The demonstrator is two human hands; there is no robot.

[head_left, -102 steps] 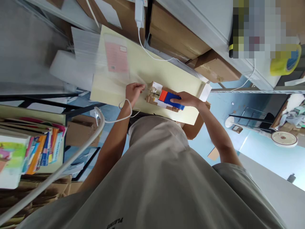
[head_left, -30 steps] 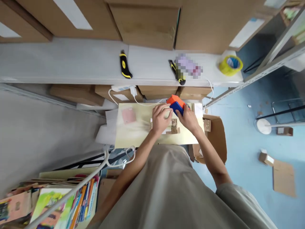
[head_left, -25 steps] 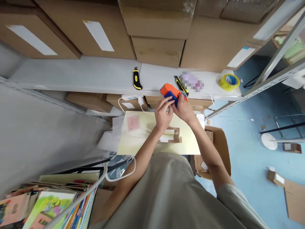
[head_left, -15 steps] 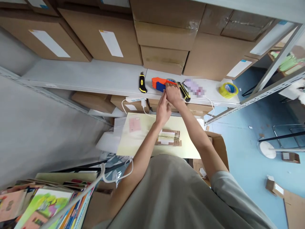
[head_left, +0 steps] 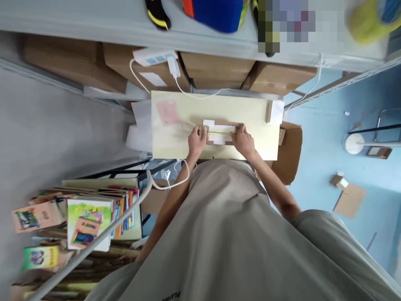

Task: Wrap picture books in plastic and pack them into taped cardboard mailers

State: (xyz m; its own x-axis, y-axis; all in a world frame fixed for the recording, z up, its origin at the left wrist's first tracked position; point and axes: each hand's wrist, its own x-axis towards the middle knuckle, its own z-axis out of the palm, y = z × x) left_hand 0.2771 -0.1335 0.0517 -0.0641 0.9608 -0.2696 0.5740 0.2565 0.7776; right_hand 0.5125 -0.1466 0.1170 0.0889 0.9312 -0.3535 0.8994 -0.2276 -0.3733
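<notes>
A small flat cardboard box [head_left: 221, 134] with pale paper patches lies on the cream tabletop [head_left: 257, 138] in front of my body. My left hand [head_left: 197, 140] is closed on its left end, fingers curled over the edge. At the opposite end my right hand [head_left: 244, 140] grips the box too, thumb along the top. A pink paper slip [head_left: 168, 113] lies on the table to the left. On the shelf above sit a blue and orange tape dispenser [head_left: 217, 14] and a black and yellow utility knife [head_left: 157, 14], both cut off by the top edge.
A grey metal shelf [head_left: 94, 35] runs above the table, with brown cartons [head_left: 216, 69] below it. A yellow tape roll [head_left: 365, 23] sits at its right. A white power strip [head_left: 153, 57] trails a cable. Stacked books [head_left: 90, 209] stand lower left; an open carton [head_left: 290, 154] stands right.
My hands have left the orange and blue tape dispenser on the shelf and come down to the cardboard box, taking both ends. The view has tilted down toward the table.
</notes>
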